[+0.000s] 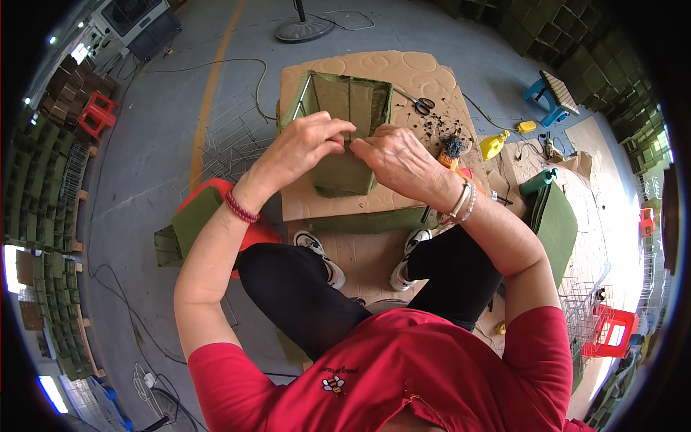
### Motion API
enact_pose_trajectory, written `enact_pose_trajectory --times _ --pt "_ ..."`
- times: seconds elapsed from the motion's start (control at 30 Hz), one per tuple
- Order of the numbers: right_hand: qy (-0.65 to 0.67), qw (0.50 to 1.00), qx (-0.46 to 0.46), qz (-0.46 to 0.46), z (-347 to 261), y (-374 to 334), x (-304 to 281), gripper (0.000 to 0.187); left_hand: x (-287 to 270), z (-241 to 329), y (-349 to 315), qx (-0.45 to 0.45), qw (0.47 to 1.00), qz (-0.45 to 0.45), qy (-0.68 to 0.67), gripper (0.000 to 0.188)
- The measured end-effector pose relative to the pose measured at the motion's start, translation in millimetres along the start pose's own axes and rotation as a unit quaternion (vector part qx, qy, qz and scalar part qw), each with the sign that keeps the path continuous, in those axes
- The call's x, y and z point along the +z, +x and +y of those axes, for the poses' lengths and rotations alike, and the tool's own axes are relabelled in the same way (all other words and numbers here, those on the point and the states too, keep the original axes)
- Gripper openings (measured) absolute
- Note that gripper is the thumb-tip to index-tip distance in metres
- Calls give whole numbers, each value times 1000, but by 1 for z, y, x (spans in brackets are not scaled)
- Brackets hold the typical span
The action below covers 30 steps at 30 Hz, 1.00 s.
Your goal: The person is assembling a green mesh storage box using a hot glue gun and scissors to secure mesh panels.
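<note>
An open-topped box of dark green fabric [340,178], with a metal wire along its left rim, rests on a cardboard sheet [302,205] in front of me. Over its near part, my left hand [313,142] is closed, its thumb and index finger pinched together. Close beside it, my right hand [402,160] has its fingers bent into a pinch as well, at the box's right side. Whatever lies between the fingertips is too small to make out. To the right, a bundle of thin black strips [452,146] stands by an orange object [448,160].
Black-handled scissors [425,106] and scattered black bits lie on the cardboard's right part. Beyond its edge are a yellow bottle [494,146], a green bottle [538,181] and a blue stool [553,101]. Wire grids [234,147] lie at left; green boxes are stacked along both sides.
</note>
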State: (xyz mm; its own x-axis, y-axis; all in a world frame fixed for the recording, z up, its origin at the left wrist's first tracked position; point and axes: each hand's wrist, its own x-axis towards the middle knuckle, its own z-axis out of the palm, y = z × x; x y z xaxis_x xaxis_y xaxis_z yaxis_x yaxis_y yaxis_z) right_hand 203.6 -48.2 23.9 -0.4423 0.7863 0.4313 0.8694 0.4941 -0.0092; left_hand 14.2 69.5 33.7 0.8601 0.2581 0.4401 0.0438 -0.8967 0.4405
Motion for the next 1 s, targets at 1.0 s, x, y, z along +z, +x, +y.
enact_pose_trajectory --times 1.0 --pt "-20 997 48 60 -22 4 38 15 0 8 -21 16 998 40 46 43"
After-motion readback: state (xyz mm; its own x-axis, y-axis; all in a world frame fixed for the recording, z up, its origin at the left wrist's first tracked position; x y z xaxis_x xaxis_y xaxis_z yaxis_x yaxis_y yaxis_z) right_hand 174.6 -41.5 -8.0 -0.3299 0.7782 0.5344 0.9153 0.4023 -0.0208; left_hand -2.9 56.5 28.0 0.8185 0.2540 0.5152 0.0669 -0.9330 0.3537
